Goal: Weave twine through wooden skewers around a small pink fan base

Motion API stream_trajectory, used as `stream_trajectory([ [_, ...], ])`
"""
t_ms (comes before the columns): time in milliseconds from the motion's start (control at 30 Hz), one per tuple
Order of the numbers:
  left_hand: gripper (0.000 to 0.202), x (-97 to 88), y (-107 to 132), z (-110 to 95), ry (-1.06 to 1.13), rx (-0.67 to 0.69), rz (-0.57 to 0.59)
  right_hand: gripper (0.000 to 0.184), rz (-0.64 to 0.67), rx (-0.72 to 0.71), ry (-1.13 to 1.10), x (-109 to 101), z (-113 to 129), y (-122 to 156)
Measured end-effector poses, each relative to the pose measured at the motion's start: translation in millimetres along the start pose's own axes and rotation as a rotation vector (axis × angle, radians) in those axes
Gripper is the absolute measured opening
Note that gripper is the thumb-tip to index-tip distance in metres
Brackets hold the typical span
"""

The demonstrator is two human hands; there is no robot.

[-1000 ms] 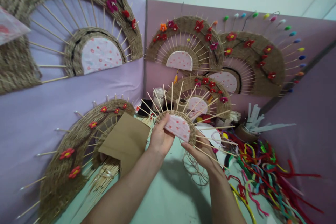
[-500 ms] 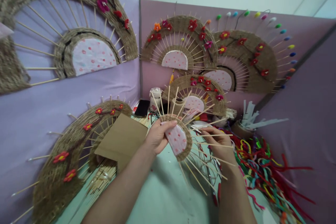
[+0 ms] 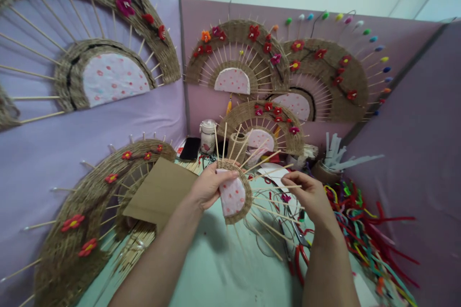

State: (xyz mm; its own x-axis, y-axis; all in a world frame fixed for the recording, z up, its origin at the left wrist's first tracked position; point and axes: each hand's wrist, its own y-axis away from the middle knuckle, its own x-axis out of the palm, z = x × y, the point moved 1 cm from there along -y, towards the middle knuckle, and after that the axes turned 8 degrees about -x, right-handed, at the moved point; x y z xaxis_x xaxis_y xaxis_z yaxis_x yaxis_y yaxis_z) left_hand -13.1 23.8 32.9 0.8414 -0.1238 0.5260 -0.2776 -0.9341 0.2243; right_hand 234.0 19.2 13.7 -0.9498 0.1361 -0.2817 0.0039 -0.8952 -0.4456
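My left hand (image 3: 211,184) is closed on the flat edge of a small half-round woven fan (image 3: 236,196), thumb on its front. The fan has a white, red-dotted centre, a band of woven twine round the curve, and thin wooden sticks (image 3: 268,159) fanning outward. To its right, my right hand (image 3: 306,194) is closed in a pinch beyond the stick tips; a thin strand of twine (image 3: 266,177) seems to run from the fan to its fingertips. Loose loops of twine (image 3: 261,237) hang below the sticks. Red-handled scissors (image 3: 301,261) lie under my right wrist.
Larger woven half-round fans with felt-like flowers (image 3: 234,41) stand against the panels. Cardboard (image 3: 162,192) and bundled sticks (image 3: 135,247) lie left. Behind are a phone (image 3: 189,148), a jar (image 3: 208,136) and a twine spool (image 3: 237,146). Colourful pipe cleaners (image 3: 374,244) heap at right.
My right hand has moved right, away from the fan, still pinched. The fan in my left hand has tilted slightly more upright. The whole view has shifted a little, with the background sliding left.
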Motion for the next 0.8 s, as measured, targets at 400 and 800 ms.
stream_trajectory([
  [400, 0.03, -5.2, -1, -1, -0.109, -0.061, 0.0, 0.021, -0.114, -0.024, -0.057, -10, 22, 11],
  [800, 0.021, 4.2, 1, -8, 0.237, 0.084, -0.091, 0.019, 0.267, 0.054, -0.086, 22, 16, 3],
])
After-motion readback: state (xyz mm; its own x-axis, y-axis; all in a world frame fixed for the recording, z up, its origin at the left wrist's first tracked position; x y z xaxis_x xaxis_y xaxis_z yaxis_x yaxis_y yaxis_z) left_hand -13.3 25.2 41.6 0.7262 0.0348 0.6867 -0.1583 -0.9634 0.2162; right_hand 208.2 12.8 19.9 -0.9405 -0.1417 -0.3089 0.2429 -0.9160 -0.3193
